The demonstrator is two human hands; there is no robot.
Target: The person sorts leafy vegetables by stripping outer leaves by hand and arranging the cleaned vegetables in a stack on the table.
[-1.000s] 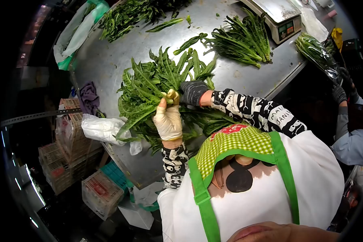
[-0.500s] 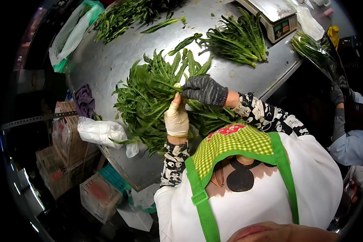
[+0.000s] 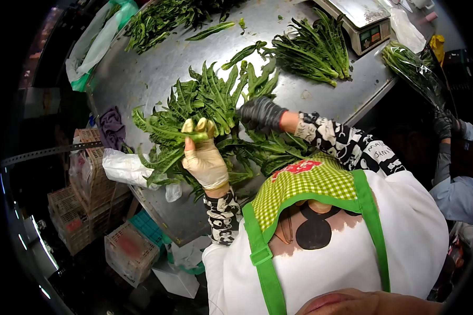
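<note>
My left hand pinches leafy sprig, tabletop centre-left; right hand blurred beside loose pile, grip I can't tell. Far right, one bunch lies gathered; near pile, ungathered.

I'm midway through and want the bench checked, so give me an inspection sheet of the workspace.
Surface: metal table, small leaf scraps and dull marks on it.
Job's things: left hand holds a leafy sprig; loose greens lie around the hands; a separate bunch lies beside the scale.
Clutter: crumpled white plastic and purple cloth at the left edge.
Hands: left hand, pale glove, fingers closed on the sprig; right hand, grey glove, at the greens, blurred, grip unclear.
Cables: nothing seen.
Surroundings: crates lower left; a co-worker's gloved hands at right, by a wrapped bunch.
</note>
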